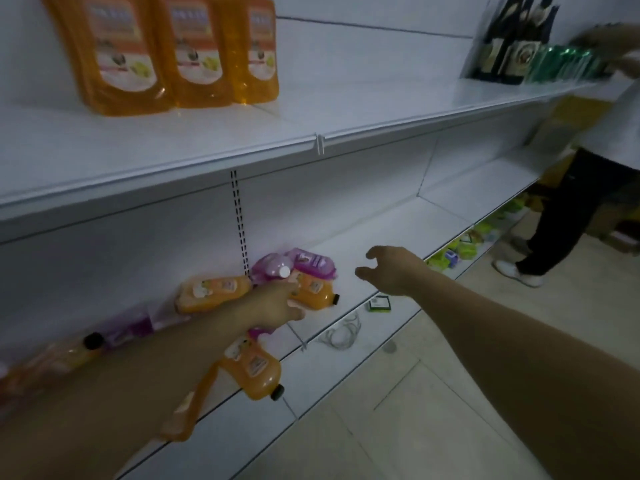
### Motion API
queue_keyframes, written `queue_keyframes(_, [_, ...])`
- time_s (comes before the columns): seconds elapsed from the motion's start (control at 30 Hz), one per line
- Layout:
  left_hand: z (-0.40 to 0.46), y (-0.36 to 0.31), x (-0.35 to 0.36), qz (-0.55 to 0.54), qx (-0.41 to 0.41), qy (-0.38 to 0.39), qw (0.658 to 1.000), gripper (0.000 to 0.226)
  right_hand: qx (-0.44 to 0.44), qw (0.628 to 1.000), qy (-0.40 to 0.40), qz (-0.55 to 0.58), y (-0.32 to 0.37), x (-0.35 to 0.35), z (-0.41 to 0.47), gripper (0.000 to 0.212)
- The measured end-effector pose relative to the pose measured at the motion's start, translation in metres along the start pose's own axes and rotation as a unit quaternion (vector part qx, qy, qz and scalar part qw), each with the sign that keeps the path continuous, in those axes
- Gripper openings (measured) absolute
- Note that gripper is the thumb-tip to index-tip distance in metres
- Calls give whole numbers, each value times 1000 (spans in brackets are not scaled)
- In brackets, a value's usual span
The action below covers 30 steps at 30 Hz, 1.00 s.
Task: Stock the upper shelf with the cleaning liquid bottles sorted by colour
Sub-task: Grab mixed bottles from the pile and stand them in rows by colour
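Three orange bottles [180,53] stand upright in a row at the left of the upper shelf [318,133]. On the lower shelf [381,237] lie several orange and purple bottles in a loose pile. My left hand [277,303] reaches over an orange bottle [315,289] lying on its side; whether it grips it is unclear. Another orange bottle [252,368] lies below my left forearm at the shelf's front edge. Purple bottles [301,265] lie just behind my left hand. My right hand [391,271] hovers to the right of the pile, fingers spread and curved, holding nothing.
Another person [588,188] stands at the right end of the aisle, handling green packs [564,65] beside dark boxes [512,39] on the upper shelf. Green and yellow goods [464,249] fill a low shelf on the right. A coiled white cable [341,334] and a small green box [379,304] lie lower down.
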<state>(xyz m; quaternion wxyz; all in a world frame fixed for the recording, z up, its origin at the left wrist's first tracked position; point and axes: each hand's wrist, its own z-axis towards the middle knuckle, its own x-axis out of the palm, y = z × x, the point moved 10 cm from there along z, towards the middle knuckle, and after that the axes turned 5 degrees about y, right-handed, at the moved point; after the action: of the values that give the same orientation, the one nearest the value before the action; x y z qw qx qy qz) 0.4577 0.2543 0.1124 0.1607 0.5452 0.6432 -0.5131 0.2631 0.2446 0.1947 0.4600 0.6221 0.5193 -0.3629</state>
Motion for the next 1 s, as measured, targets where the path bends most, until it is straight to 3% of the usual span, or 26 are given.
queue_keyframes(0.27, [64,42,5,-83,-100,-32,991,14,-68,995,77,2,-6,25,111,59])
queue_keyframes(0.57, [133,31,53,-229,-199,-104,947,43,-191,964,180,-35,-19,78,223,43])
queue_keyframes(0.7, [174,20,80,-292,-205,-146,923,40,-224,955,190,-38,-24,107,261,45])
queue_keyframes(0.8, [196,35,96,-354,-236,-217,879,49,-233,953,194,-10,-25,132,282,47])
queue_keyframes(1.0, [217,85,137,-445,-347,-362,742,95,-196,961,166,99,-41,171,319,50])
